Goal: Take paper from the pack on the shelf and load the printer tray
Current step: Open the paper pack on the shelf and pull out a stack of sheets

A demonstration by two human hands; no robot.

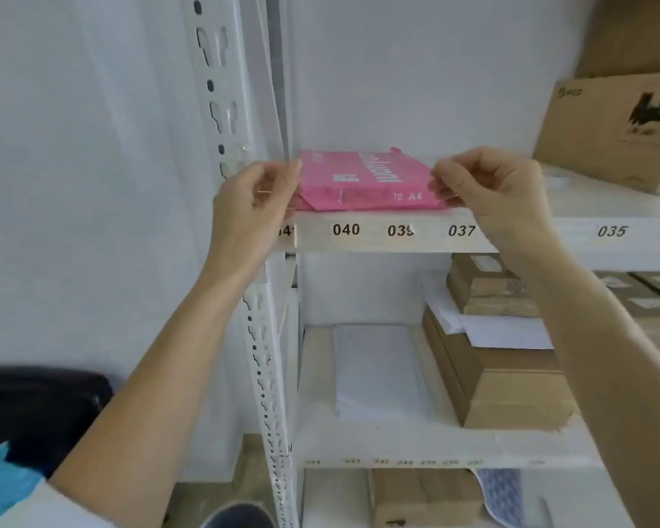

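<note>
A pink pack of A4 paper (362,179) lies flat on the upper white shelf (397,238), its short end marked "70 A4" facing me. My left hand (256,200) pinches the pack's front left corner between thumb and fingers. On the other side, my right hand (484,184) pinches the front right corner the same way. The pack rests on the shelf board. No printer is in view.
A slotted white upright (225,108) stands just left of the pack. Cardboard boxes (610,131) sit on the same shelf to the right. The shelf below holds a stack of white sheets (378,371) and brown boxes (503,367). A dark object (35,409) sits at lower left.
</note>
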